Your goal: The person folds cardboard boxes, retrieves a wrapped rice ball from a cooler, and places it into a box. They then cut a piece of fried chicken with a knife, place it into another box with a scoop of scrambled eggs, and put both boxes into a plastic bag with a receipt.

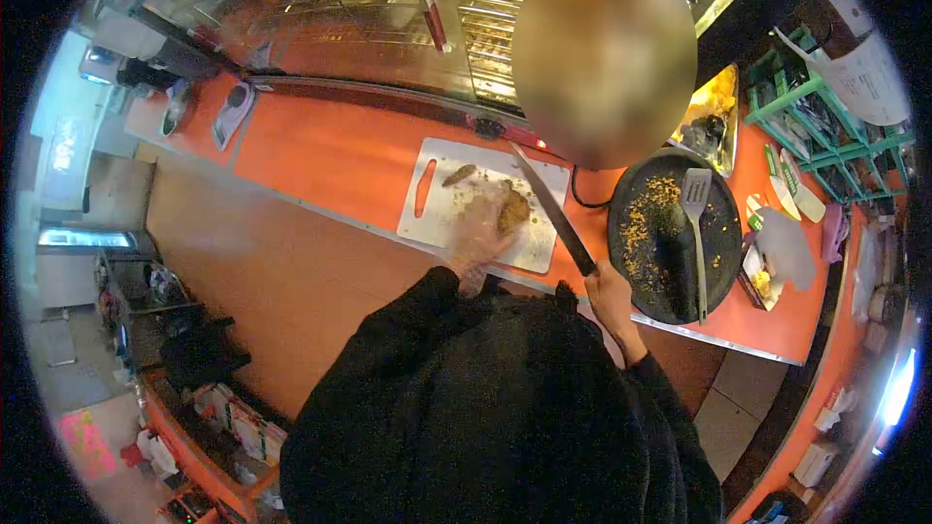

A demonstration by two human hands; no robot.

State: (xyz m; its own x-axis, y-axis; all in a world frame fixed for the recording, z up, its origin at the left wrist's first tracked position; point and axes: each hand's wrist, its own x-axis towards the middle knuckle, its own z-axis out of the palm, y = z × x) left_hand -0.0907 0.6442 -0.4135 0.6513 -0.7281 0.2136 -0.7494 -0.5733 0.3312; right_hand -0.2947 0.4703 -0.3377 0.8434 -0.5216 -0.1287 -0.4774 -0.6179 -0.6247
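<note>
A white cutting board (417, 218) with a red-rimmed handle slot lies on the orange counter. My left hand (480, 236) is over the board, somewhat blurred, its fingers closed around a browned piece of fried chicken (515, 211). Crumbs and a small dark strip of food (459, 175) lie beside it. My right hand (609, 293) grips the handle of a long knife (551, 209). The blade slants up and left across the board's right side, apart from the chicken.
Right of the board sits a round black pan (621, 277) with crumbs and a slotted spatula (695, 209). Behind the counter (320, 155) stands a heated glass case (369, 34) with fried pieces on racks. A green basket (791, 102) and a small food box (760, 277) stand at right.
</note>
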